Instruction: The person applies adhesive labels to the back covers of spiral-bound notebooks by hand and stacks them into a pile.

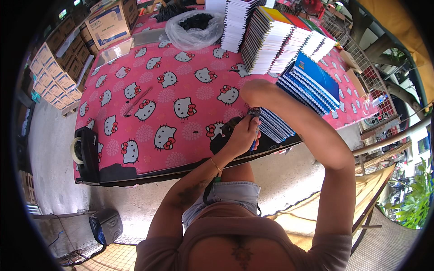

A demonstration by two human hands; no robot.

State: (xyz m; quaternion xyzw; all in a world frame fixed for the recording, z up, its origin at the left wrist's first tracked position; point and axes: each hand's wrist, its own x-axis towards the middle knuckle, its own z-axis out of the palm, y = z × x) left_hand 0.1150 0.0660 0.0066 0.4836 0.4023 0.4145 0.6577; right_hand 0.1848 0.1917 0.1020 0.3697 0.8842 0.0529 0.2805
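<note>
My left hand (pixel 246 134) is closed near the table's front edge. It grips something only partly visible, with a dark, patterned part above the fingers and a narrow blue part below them. Just beyond it, my right hand (pixel 254 91) is bent at the wrist, its fingers hidden from view. Close to both hands on the right lies a stack of blue spiral notebooks (pixel 318 80), with more white-edged, coil-bound notebooks (pixel 271 121) between it and the table edge. A black bundle (pixel 220 143) rests against the left hand's far side.
A pink cartoon-print cloth covers the table (pixel 181 131). Tall stacks of spiral notebooks (pixel 266 43) stand at the back, beside a plastic bag of black coils (pixel 192 29). A tape dispenser (pixel 88 156) sits at the left corner. Cardboard boxes (pixel 108 25) rise at the far left.
</note>
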